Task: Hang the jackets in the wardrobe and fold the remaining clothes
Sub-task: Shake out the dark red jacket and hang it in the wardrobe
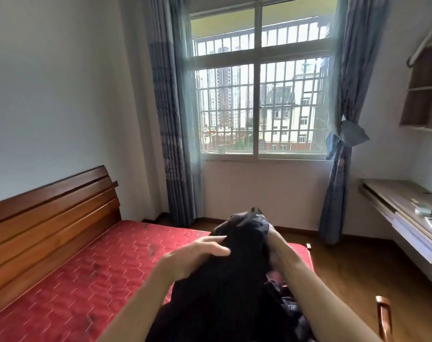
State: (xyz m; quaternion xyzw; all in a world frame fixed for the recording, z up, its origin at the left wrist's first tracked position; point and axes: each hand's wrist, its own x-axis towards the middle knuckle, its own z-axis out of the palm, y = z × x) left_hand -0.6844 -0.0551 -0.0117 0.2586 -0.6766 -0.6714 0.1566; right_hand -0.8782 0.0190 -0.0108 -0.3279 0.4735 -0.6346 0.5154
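Close to the camera, a black garment [229, 280] is held up in a loose bundle between two bare forearms, above the near right part of a red quilted mattress [86, 280]. Its lower part goes out of the picture at the bottom, and its bunched top reaches a little higher than both hands. The left hand [197, 254] lies on the left side of the cloth, with its fingers [218, 243] nearly straight and close together, flat on the fabric. The right hand [275, 236] is at the upper right side of the bundle. Its fingers are hidden in the folds, so I cannot tell how it holds. Under the right forearm some darker patterned cloth [291, 307] lies on the mattress. A brown wooden headboard [49, 218] stands at the left. Behind is a barred window [259, 95] with blue curtains [170, 119], and a light wooden desk [402, 203] is along the right wall.
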